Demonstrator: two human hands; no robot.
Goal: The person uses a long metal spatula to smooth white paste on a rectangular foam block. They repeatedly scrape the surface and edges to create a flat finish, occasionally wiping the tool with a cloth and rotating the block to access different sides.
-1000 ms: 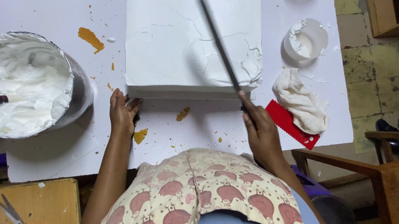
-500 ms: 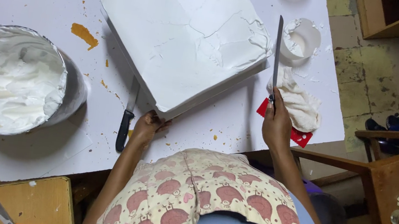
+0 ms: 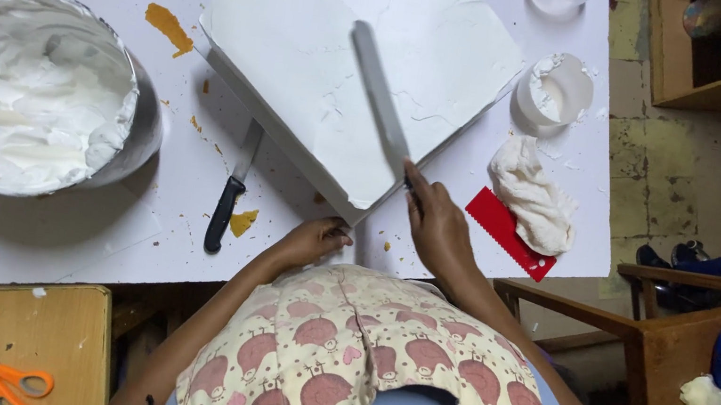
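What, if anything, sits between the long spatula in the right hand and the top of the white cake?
Nothing visible does. The right hand holds the spatula with its blade lying across the top of the white cake. The left hand is at the near corner, off the top.

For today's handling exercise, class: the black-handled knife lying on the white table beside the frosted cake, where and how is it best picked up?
Grip the black-handled knife by its black handle, the end nearest the person, coming from the near edge of the table. Its blade points away, partly tucked under the square white cake, so the handle is probably the only free, safe part. The left hand is closest.
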